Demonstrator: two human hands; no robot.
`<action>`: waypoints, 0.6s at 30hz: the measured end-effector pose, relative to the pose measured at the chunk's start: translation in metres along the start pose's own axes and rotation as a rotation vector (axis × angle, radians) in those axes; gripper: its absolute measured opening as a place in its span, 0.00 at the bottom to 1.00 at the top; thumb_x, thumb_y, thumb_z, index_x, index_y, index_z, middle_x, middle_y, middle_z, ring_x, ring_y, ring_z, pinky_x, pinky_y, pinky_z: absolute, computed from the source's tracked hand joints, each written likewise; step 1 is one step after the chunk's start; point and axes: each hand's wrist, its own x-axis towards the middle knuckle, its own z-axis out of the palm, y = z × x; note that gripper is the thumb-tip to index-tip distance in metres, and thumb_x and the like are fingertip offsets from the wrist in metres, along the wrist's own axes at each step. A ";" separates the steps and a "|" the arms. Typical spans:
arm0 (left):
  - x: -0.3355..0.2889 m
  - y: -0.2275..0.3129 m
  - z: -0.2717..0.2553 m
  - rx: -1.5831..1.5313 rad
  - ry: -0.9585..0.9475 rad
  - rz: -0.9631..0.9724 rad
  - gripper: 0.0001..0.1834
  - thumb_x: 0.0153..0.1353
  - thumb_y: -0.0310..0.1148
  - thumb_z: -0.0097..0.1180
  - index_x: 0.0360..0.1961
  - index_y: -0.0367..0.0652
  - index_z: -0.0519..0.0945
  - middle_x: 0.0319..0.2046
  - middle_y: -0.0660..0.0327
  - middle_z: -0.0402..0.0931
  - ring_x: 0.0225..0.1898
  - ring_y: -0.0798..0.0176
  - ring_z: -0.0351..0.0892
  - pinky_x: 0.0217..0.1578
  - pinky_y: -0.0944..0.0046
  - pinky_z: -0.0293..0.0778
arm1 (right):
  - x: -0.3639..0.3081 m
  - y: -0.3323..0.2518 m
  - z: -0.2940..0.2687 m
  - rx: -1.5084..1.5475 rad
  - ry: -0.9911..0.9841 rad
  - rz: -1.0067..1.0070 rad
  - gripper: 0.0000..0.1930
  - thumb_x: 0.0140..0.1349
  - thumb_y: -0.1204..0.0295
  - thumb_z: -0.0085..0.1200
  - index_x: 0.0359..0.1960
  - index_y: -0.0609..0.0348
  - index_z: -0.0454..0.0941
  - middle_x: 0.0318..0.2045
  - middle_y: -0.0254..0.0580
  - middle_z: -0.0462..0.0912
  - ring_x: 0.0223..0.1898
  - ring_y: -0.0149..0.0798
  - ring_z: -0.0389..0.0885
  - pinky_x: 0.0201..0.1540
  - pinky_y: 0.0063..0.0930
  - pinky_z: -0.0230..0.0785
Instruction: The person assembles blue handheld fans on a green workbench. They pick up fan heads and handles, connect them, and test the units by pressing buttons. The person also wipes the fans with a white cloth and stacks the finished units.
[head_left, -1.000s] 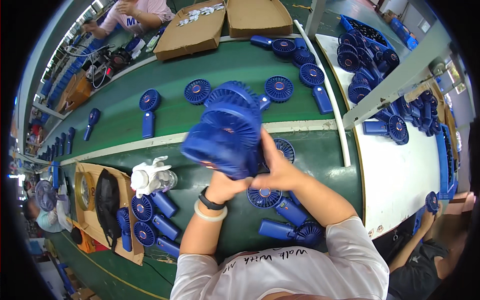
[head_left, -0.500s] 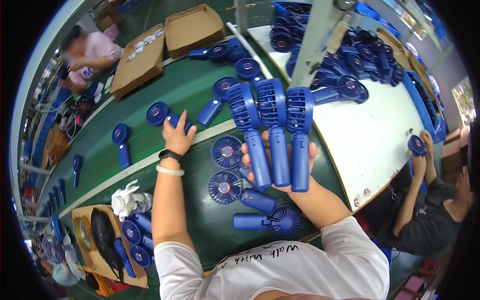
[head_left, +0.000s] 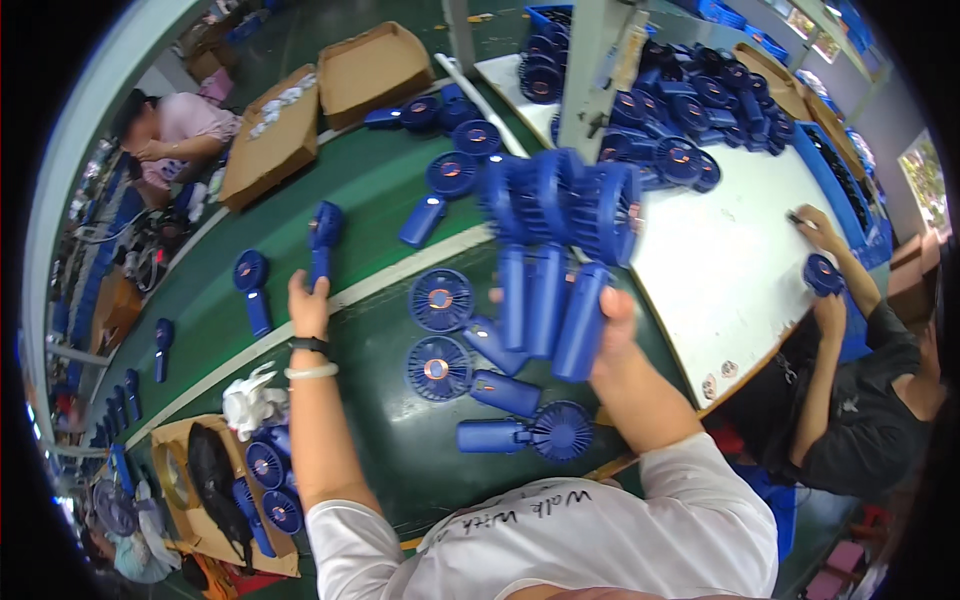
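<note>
On the left, my left hand [head_left: 308, 305] pinches the lower handle end of a blue handheld fan [head_left: 323, 228], now turned edge-on over the green belt. My right hand [head_left: 612, 335] grips several more of these fans [head_left: 545, 290] side by side by their handles, heads up and blurred by motion; its fingers are mostly hidden behind them. Below and left of that bunch, fans with round grilles lie on the dark green tabletop: one fan [head_left: 440, 300], a second [head_left: 438, 368] and a third [head_left: 562, 432] with its handle pointing left.
More fans [head_left: 452, 174] lie along the green conveyor belt [head_left: 375, 235]. Open cardboard boxes [head_left: 372, 65] stand at its far side. A white table [head_left: 735, 240] on the right bears a heap of fans [head_left: 700, 95]; a co-worker [head_left: 850, 400] there holds one. Lower left sits a cardboard tray [head_left: 175, 440].
My left hand has closed on the fan that lay on the belt, turned it edge-on and drawn slightly nearer. The fans in my right hand have tilted and fanned apart.
</note>
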 end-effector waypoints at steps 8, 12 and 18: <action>-0.141 0.094 0.006 -1.497 -0.608 -0.181 0.26 0.60 0.34 0.54 0.56 0.38 0.62 0.50 0.50 0.69 0.47 0.56 0.74 0.47 0.57 0.74 | -0.089 -0.093 -0.059 -1.555 0.770 -0.095 0.34 0.34 0.70 0.65 0.48 0.66 0.67 0.47 0.45 0.68 0.48 0.40 0.69 0.51 0.31 0.62; -0.169 0.095 0.014 -1.446 -0.555 -0.278 0.30 0.54 0.17 0.52 0.57 0.46 0.60 0.50 0.55 0.68 0.48 0.57 0.74 0.45 0.57 0.75 | -0.119 -0.121 -0.099 -1.983 1.044 0.092 0.40 0.36 0.68 0.63 0.55 0.70 0.63 0.52 0.57 0.65 0.56 0.53 0.64 0.60 0.36 0.55; -0.163 0.079 0.016 -1.248 -0.304 -0.262 0.30 0.46 0.12 0.48 0.52 0.48 0.62 0.48 0.58 0.69 0.45 0.60 0.75 0.42 0.56 0.77 | -0.096 -0.103 -0.105 -2.631 1.126 -0.472 0.26 0.51 0.70 0.59 0.53 0.61 0.69 0.56 0.57 0.65 0.58 0.56 0.62 0.60 0.45 0.54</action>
